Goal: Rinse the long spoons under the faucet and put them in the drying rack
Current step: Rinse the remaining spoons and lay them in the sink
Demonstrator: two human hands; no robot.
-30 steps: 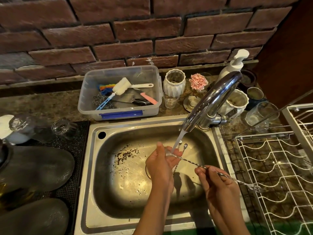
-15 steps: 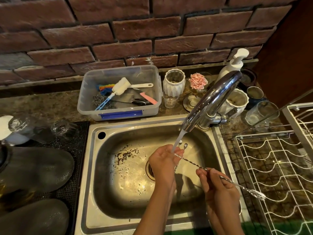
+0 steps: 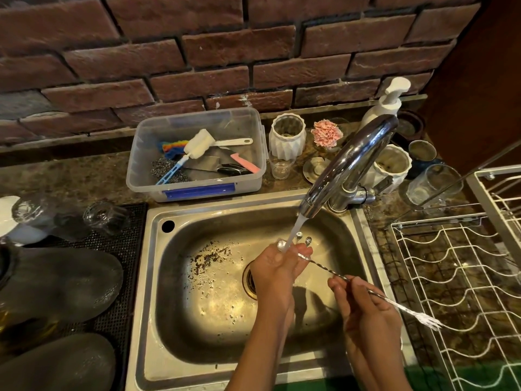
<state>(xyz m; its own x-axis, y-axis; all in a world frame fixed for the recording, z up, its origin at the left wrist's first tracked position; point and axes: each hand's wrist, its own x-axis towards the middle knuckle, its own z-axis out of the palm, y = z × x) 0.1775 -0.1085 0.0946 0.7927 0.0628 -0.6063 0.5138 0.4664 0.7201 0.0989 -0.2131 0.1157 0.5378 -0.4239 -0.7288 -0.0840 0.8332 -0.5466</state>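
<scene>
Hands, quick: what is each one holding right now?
Left hand: closed on the long spoons under the faucet stream.
Right hand: fingers closed on one twisted spoon handle.

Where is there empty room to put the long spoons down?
The white wire drying rack right of the sink looks bare across its rows. The sink floor left of the drain is open, with crumbs. The counter behind the faucet is crowded with jars and glasses; the black mat holds glassware.

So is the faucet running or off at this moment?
Running: a white stream falls from the faucet spout onto the long spoons at the left hand.
</scene>
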